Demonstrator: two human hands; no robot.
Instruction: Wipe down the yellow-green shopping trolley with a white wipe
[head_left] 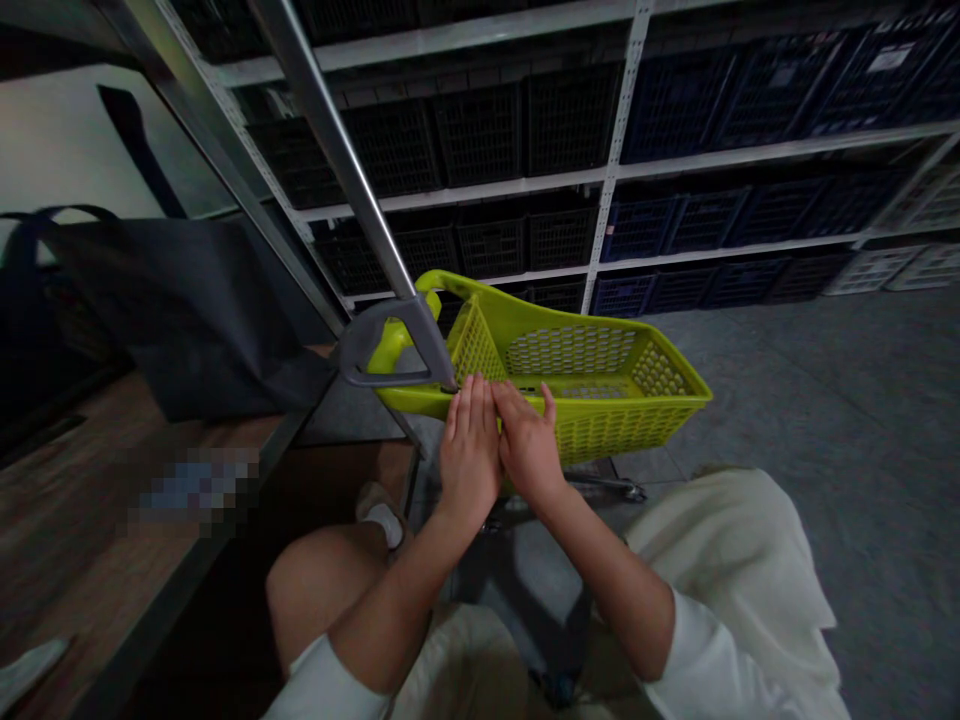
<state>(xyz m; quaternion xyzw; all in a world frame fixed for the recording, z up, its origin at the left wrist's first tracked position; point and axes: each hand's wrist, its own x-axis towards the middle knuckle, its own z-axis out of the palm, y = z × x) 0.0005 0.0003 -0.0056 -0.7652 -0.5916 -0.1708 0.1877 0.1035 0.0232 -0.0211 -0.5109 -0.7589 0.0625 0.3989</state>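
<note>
My left hand lies palm down, fingers stretched forward, at the near rim of a lime-green plastic shopping cart. Beside it and touching it, my right hand is also palm down, its fingers extended and one finger standing apart. No held object shows in either hand; what is under the palms is hidden. Just beyond my left fingertips is the lower corner of a grey D-shaped frame, joined to a long metal pole that slants up and left. The cart's basket has perforated walls and a divider.
Behind the cart, white metal shelving holds several dark crates. On the left, a wooden table bears a dark bag and a blurred patch. My knees flank the cart's near side; a cart wheel rests on the grey floor.
</note>
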